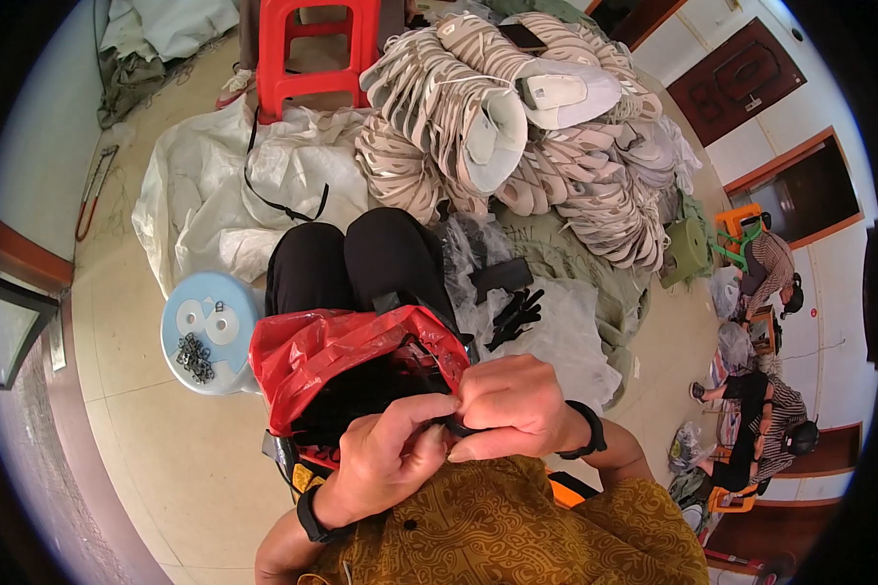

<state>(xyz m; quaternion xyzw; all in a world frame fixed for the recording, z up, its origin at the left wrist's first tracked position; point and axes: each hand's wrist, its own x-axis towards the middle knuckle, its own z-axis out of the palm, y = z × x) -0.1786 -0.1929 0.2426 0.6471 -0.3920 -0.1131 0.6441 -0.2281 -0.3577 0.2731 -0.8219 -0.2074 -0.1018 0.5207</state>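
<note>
My left hand (385,458) and my right hand (512,405) meet over my lap, both with fingers pinched together. A small black piece (465,429) shows between them. My fingers cover most of it, so its kind cannot be told. Just beyond the hands, a red plastic bag (302,366) lies open on my thighs with dark black contents inside. To the left stands a round light-blue stool (234,292) with eyes printed on its seat. A heap of small dark clip-like pieces (195,358) sits on it, and a single one lies apart near the printed eyes.
Stacks of beige and white shoe uppers (429,107) are piled ahead on sheeting. A black glove (517,317) lies on clear plastic at the right. A red stool (317,58) stands at the far side. Two people (776,429) sit at the far right.
</note>
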